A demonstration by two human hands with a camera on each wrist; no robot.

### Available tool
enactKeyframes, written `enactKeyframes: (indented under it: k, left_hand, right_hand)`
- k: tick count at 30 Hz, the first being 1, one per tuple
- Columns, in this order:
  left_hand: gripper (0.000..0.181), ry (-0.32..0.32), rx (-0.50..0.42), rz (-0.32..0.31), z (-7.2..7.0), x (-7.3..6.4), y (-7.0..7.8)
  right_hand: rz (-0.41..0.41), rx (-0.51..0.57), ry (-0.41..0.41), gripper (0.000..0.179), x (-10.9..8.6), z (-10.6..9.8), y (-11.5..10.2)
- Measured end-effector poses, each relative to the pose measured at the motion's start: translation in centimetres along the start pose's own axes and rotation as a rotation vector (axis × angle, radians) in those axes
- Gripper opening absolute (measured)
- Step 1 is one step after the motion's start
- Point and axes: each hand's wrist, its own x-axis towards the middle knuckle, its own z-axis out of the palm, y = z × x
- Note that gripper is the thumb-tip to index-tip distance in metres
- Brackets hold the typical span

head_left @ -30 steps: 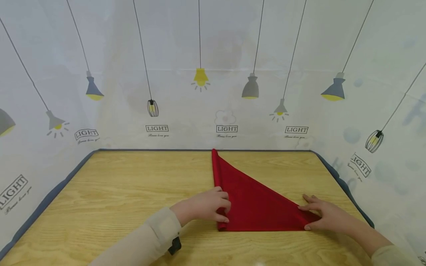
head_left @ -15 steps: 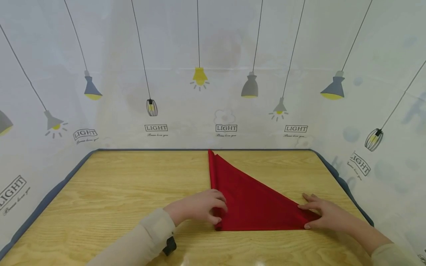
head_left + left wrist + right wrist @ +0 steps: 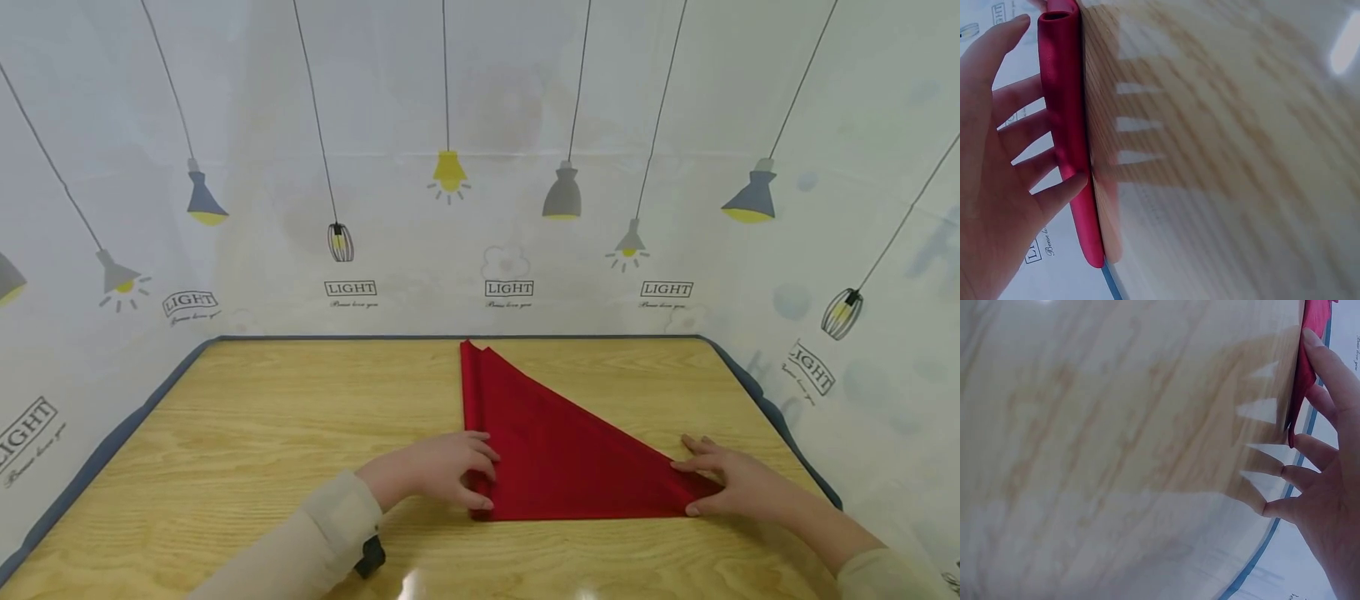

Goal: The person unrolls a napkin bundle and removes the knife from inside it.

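The head view shows a red cloth [image 3: 577,450] on the wooden table [image 3: 262,400], at five o'clock from mid-view, its rolled edge [image 3: 471,392] along the cloth's nine o'clock side. The two hands are well apart. The left hand [image 3: 442,471], fingers loosely spread, touches the rolled edge towards the cloth's eight o'clock; the right hand [image 3: 738,487] touches the pointed corner [image 3: 696,483], towards four o'clock, with thumb and straight forefinger. The wall [image 3: 397,92] rises at twelve.
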Motion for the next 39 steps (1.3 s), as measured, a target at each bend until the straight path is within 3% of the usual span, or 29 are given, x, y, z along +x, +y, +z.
enactKeyframes:
  k: [8, 19, 30, 39]
  left_hand:
    - [0.036, 0.059, 0.031, 0.045, 0.2, -0.7, -0.4]
    - [0.032, 0.119, -0.018, -0.009, 0.4, -1.7, -0.4]
    - [0.027, 0.096, -0.019, 0.033, 0.4, -2.0, -1.3]
    - [0.037, 0.080, 0.016, 0.032, 0.6, -3.0, -1.8]
  right_hand:
    - [0.001, 0.008, -0.003, 0.065, 0.0, 0.0, 0.0]
    - [0.002, 0.013, -0.007, 0.065, 0.0, 0.2, 0.2]
    - [0.007, 0.023, 0.000, 0.065, 0.0, 0.2, 0.0]
    - [0.002, 0.005, 0.001, 0.065, 0.0, 0.1, 0.1]
